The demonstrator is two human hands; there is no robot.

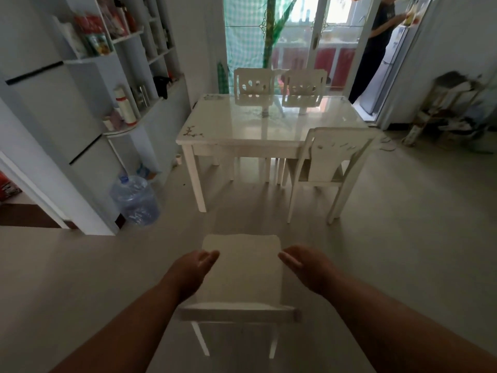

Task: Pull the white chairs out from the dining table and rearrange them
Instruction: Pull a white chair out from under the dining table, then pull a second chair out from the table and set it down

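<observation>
A white chair (242, 267) stands right below me on the open floor, well away from the glossy white dining table (269, 127). I look down on its seat and top rail. My left hand (195, 267) hovers by the seat's left edge, fingers apart, holding nothing. My right hand (301, 263) hovers by the right edge, also open. A second white chair (326, 162) stands at the table's near right corner, facing the table. Two more white chairs (254, 86) (304, 88) are tucked in at the far side.
A blue water jug (134, 200) stands on the floor left of the table beside grey-white shelving (121, 76). A person (376, 47) stands at a fridge in the far right doorway. A cluttered stand (451, 111) is at the right wall.
</observation>
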